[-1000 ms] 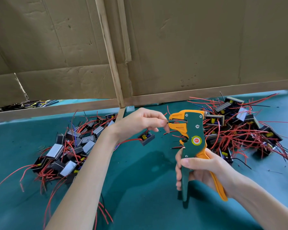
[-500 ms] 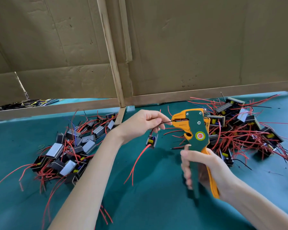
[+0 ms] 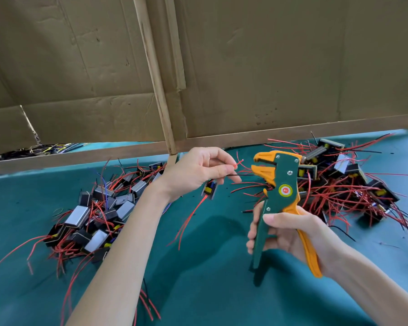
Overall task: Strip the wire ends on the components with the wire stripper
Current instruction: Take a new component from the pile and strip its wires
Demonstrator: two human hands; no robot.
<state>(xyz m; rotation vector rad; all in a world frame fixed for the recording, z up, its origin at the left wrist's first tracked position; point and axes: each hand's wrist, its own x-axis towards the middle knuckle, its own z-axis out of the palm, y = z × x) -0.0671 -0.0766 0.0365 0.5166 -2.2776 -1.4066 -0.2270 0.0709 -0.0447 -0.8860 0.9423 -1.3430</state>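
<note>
My right hand (image 3: pixel 290 234) grips the handles of a green and orange wire stripper (image 3: pixel 278 191), held upright with its orange jaws (image 3: pixel 263 167) pointing left and parted. My left hand (image 3: pixel 198 171) pinches a red wire end and a black wire (image 3: pixel 233 176) of a small black component (image 3: pixel 209 189) that dangles below the fingers. The wire tips sit just left of the jaws, apart from them. Long red leads (image 3: pixel 191 220) hang from the component toward the mat.
A pile of components with red wires (image 3: pixel 97 215) lies on the green mat (image 3: pixel 210 290) at left, another pile (image 3: pixel 353 182) at right behind the stripper. A cardboard wall (image 3: pixel 245 67) with a wooden post (image 3: pixel 160 95) stands at the back.
The black wire has come out of the stripper's jaws, which have opened. My left hand now also pinches a red wire end. The stripper's handles have spread apart.
</note>
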